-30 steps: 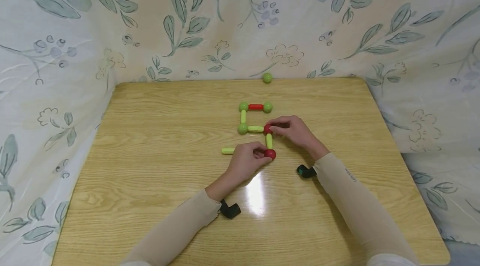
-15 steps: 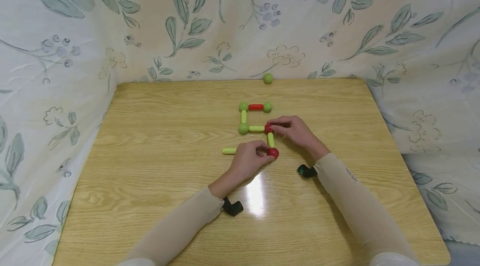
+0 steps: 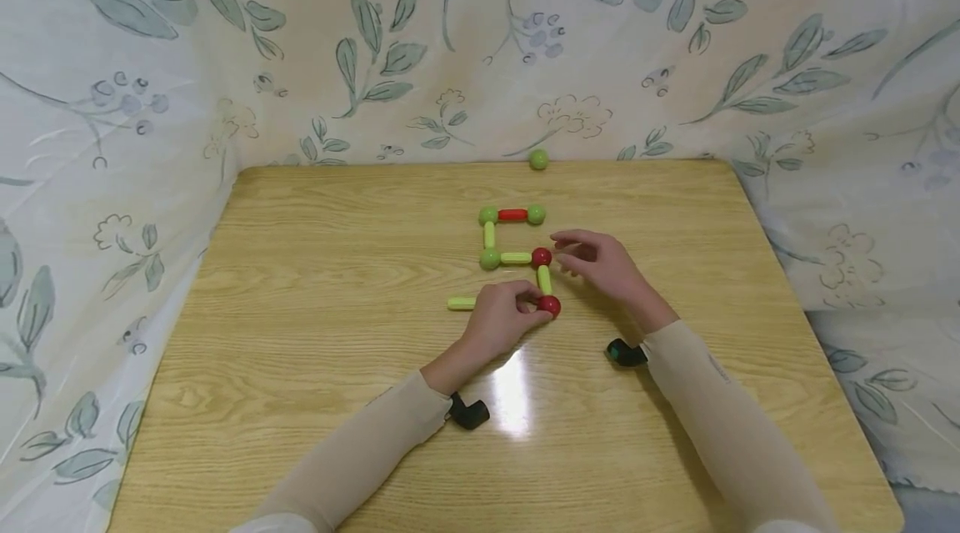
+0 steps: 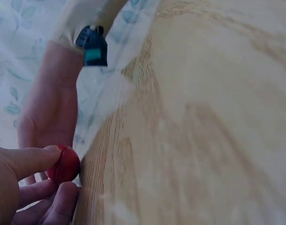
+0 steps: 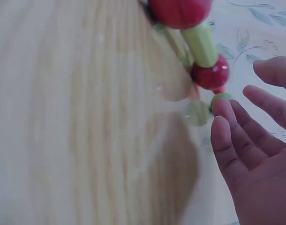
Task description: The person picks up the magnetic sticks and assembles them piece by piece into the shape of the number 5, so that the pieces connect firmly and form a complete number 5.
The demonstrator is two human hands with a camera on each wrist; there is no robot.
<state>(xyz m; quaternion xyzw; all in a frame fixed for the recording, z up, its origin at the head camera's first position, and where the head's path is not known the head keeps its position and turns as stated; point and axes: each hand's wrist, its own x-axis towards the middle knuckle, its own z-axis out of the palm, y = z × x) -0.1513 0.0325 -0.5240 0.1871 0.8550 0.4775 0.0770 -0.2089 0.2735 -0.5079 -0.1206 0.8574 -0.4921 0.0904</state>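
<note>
My left hand pinches the nearer red ball between thumb and fingers; the left wrist view shows this red ball in the grip. A yellow-green rod links it to a farther red ball. From there the chain runs through a second yellow-green rod to a green ball, then up to another green ball, a red rod and a last green ball. My right hand holds nothing, its fingers parted just right of the farther red ball.
Another yellow-green rod shows left of my left hand, which hides its right end. A loose green ball sits at the back edge of the wooden table. Leaf-patterned cloth rises behind and at the sides.
My right hand has let go of the farther red ball and drawn off to the right. My left hand has shifted slightly right and away with the nearer red ball.
</note>
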